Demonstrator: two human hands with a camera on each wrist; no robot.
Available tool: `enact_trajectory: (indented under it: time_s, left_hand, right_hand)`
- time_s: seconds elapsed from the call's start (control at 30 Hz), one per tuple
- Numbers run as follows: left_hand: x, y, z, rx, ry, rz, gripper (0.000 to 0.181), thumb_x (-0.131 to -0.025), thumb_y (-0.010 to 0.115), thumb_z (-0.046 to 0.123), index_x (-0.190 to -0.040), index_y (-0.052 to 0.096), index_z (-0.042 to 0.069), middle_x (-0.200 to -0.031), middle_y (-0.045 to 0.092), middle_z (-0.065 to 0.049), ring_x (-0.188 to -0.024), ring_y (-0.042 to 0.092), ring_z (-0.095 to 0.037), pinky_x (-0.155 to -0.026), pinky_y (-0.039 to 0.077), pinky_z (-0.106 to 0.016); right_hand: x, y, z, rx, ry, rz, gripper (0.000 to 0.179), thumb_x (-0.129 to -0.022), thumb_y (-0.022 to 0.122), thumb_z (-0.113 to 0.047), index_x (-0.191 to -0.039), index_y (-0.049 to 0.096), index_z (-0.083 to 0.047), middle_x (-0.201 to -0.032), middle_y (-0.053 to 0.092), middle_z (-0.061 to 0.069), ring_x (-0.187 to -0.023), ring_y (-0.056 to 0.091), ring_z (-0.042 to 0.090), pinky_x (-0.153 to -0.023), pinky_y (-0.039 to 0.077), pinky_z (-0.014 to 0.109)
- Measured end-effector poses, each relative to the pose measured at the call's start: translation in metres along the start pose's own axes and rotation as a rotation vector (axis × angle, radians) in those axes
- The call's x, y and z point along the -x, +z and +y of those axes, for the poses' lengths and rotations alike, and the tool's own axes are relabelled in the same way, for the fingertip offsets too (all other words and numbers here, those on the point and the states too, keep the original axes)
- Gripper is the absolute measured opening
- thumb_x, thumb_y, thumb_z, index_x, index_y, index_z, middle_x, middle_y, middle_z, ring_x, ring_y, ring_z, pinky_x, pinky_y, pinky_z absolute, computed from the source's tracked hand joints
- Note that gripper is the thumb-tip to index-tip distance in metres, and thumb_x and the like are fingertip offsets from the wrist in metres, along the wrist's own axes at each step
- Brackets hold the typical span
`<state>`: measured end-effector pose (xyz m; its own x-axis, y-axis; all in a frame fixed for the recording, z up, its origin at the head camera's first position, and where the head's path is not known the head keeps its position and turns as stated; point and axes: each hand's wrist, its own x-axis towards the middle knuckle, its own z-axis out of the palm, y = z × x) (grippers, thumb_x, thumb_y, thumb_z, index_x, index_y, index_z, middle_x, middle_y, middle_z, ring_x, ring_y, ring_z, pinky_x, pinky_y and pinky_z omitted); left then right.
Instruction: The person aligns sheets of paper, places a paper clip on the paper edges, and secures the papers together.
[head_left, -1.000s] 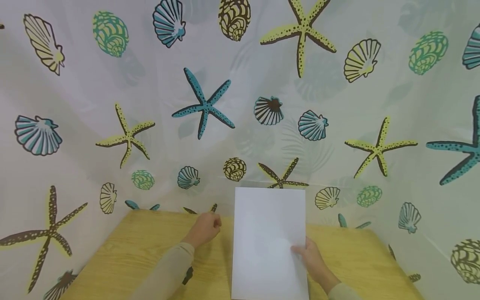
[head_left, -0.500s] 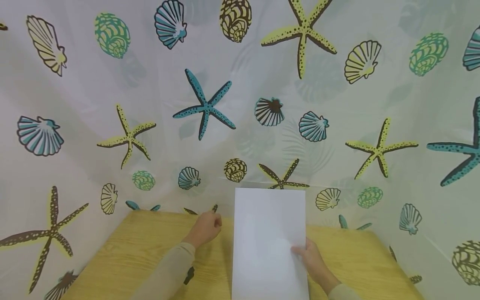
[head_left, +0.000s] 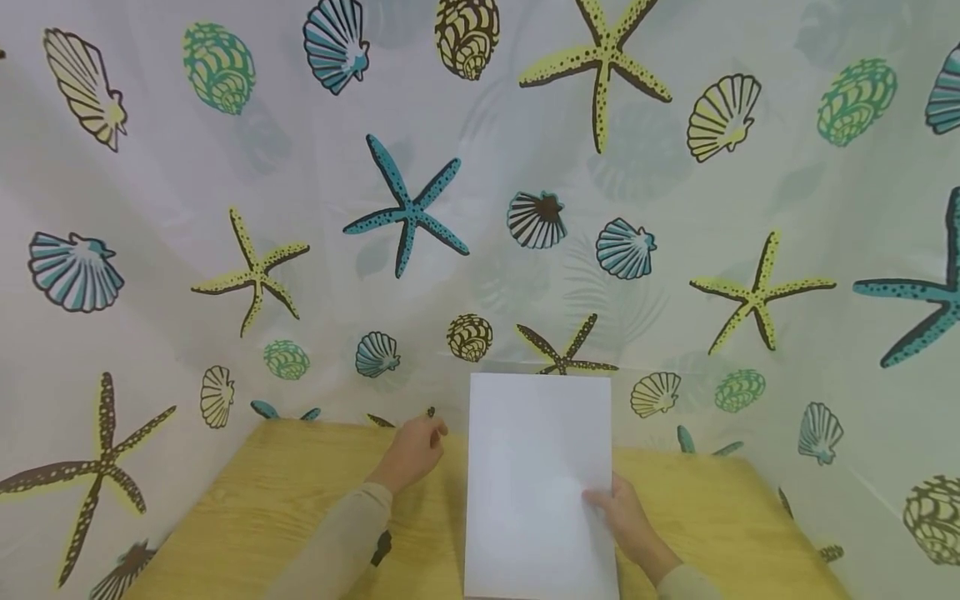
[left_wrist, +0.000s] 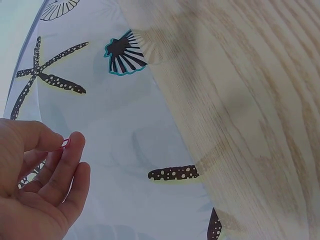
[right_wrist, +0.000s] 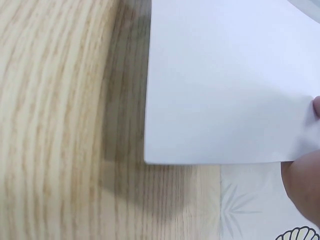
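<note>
My right hand (head_left: 627, 518) grips the right edge of white paper (head_left: 538, 483), thumb on the near face and the other fingers hidden behind. The paper is blank and stands tall in the middle of the head view. In the right wrist view the paper's corner (right_wrist: 165, 145) sits above the wood, casting a shadow. To the left of the paper, my left hand (head_left: 415, 450) is raised above the table. Between thumb and fingertips it pinches a tiny pink wire loop (left_wrist: 65, 143), which looks like a paper clip; most of it is covered by the fingers.
A light wooden table (head_left: 285, 492) lies beneath both hands. Behind it and at both sides hangs a white curtain (head_left: 480, 275) printed with starfish and shells. A dark object (head_left: 382, 547) shows beside the left sleeve, partly hidden.
The left hand has lifted and turned slightly, its fingertips showing more. The right hand and the paper have stayed nearly still.
</note>
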<state>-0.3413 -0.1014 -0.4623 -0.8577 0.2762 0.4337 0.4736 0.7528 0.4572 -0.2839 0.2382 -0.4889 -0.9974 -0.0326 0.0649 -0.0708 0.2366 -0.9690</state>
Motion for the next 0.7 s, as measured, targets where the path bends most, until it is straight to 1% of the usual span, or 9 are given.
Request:
enact_trajectory:
  time_s: [0.2,0.33,0.5,0.6,0.7]
  left_hand:
    - [0.0009,-0.0028,0.0036,0.027,-0.017,0.06,0.014,-0.081,0.063,-0.003,-0.093,0.066,0.003,-0.082,0.061,-0.004,-0.076,0.057,-0.017,-0.068,0.051,-0.032]
    - [0.0008,-0.0036,0.0043,0.026,-0.014,0.119,0.012,-0.081,0.063,-0.003,-0.091,0.067,0.003,-0.083,0.064,-0.006,-0.078,0.06,-0.02,-0.07,0.052,-0.034]
    - [-0.001,-0.0044,0.0055,0.056,-0.02,0.187,0.01,-0.082,0.065,-0.004,-0.089,0.068,0.002,-0.085,0.067,-0.008,-0.08,0.063,-0.022,-0.071,0.054,-0.034]
    - [-0.0022,-0.0049,0.0065,0.087,-0.03,0.208,0.009,-0.082,0.065,-0.004,-0.088,0.068,0.003,-0.085,0.068,-0.008,-0.08,0.064,-0.022,-0.072,0.054,-0.035]
    - [-0.0035,-0.005,0.0067,0.095,-0.036,0.218,0.01,-0.082,0.066,-0.004,-0.089,0.068,0.002,-0.085,0.069,-0.008,-0.08,0.066,-0.022,-0.071,0.055,-0.034]
  right_hand:
    - [-0.0013,0.0001,-0.001,0.009,0.014,0.004,0.052,-0.088,0.051,0.001,-0.136,0.035,0.012,-0.136,0.041,0.032,-0.125,0.038,0.047,-0.102,0.032,0.058]
    - [-0.0022,0.0,-0.0008,0.012,0.02,0.002,0.053,-0.089,0.051,0.001,-0.137,0.033,0.012,-0.138,0.039,0.032,-0.127,0.036,0.048,-0.103,0.03,0.058]
    - [-0.0028,0.0009,-0.0012,0.005,0.018,0.003,0.053,-0.089,0.05,0.001,-0.138,0.033,0.011,-0.139,0.038,0.031,-0.128,0.035,0.048,-0.104,0.029,0.058]
    - [-0.0025,0.0016,-0.0016,0.004,0.017,0.008,0.052,-0.089,0.051,0.001,-0.137,0.035,0.011,-0.137,0.041,0.031,-0.126,0.037,0.047,-0.103,0.03,0.058]
    - [-0.0016,0.0024,-0.0026,0.006,0.011,0.009,0.051,-0.088,0.051,0.001,-0.135,0.036,0.012,-0.135,0.043,0.031,-0.125,0.039,0.047,-0.102,0.032,0.058]
